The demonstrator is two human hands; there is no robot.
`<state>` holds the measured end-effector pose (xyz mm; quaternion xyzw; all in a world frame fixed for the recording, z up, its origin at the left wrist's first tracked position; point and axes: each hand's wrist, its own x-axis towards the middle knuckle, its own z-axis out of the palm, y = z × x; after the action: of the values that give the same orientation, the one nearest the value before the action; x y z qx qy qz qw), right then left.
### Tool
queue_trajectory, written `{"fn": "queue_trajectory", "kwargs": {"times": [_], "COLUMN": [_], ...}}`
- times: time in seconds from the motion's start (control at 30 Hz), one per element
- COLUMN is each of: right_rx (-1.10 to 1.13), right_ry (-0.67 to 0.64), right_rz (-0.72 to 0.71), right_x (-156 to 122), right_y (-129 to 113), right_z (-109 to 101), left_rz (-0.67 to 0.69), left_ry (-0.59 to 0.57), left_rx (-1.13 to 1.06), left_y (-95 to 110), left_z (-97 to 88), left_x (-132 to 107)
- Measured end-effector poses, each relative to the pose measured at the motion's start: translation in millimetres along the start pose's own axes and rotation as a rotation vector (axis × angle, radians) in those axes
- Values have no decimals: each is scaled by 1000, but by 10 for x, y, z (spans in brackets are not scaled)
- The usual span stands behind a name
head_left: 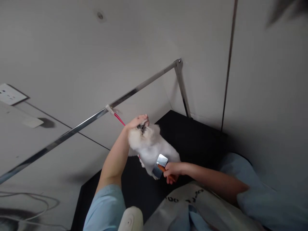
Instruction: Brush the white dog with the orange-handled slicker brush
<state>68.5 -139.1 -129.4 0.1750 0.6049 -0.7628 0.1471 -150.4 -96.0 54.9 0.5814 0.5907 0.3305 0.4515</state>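
Observation:
A small white dog (156, 148) with a clipped body and a fluffy cream head is on a black tabletop (192, 138). My left hand (138, 122) is curled around its head, near a dark patch of fur; part of the fingers is hidden. Lower down, my right hand (173, 169) grips the handle of a slicker brush (162, 160). The brush's square silvery head is against or just over the dog's side; contact is hard to tell. A red cord (119, 119) runs from the bar above down behind my left hand.
A metal grooming bar (89, 122) crosses above the dog to a post (183, 86) at the back. Pale walls border the table. At left are a wall socket (12, 94) and loose cables (43, 199). A rounded white object (131, 219) is low in front.

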Motion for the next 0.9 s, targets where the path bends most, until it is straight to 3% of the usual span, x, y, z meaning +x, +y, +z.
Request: {"fn": "queue_trajectory", "kwargs": {"times": [0.1, 0.17, 0.2, 0.23, 0.3, 0.37, 0.4, 0.47, 0.57, 0.63, 0.73, 0.8, 0.9], "right_rx": [64, 84, 61, 28, -28, -41, -33, -21, -37, -50, -29, -20, -47], "right_ry": [-21, 69, 124, 168, 185, 108, 68, 74, 280, 324, 222, 219, 329], "right_rz": [-180, -347, -365, -327, -118, 78, 99, -24, -218, -174, -74, -126, -222], "right_x": [7, 95, 161, 233, 368, 470, 513, 604, 759, 832, 880, 907, 943], "right_y": [-143, -240, -222, -148, 123, 411, 508, 577, 530, 547, 624, 613, 551], "right_z": [-3, -88, -123, -136, -79, 53, 121, 218, 277, 323, 418, 450, 466], "left_rz": [19, 18, 28, 48, 99, 143, 161, 206, 281, 337, 407, 441, 493], "left_ry": [10, 35, 68, 120, 260, 376, 405, 425, 461, 508, 543, 529, 489], "left_rx": [25, 70, 93, 113, 121, 103, 113, 182, 306, 329, 330, 341, 368], "left_y": [-48, -74, -92, -115, -170, -224, -247, -281, -330, -375, -440, -461, -458], "left_z": [-40, -36, -31, -25, -8, 26, 51, 117, 225, 281, 330, 354, 393], "left_x": [-74, -167, -229, -300, -449, -583, -635, -711, -788, -842, -923, -959, -978]}}
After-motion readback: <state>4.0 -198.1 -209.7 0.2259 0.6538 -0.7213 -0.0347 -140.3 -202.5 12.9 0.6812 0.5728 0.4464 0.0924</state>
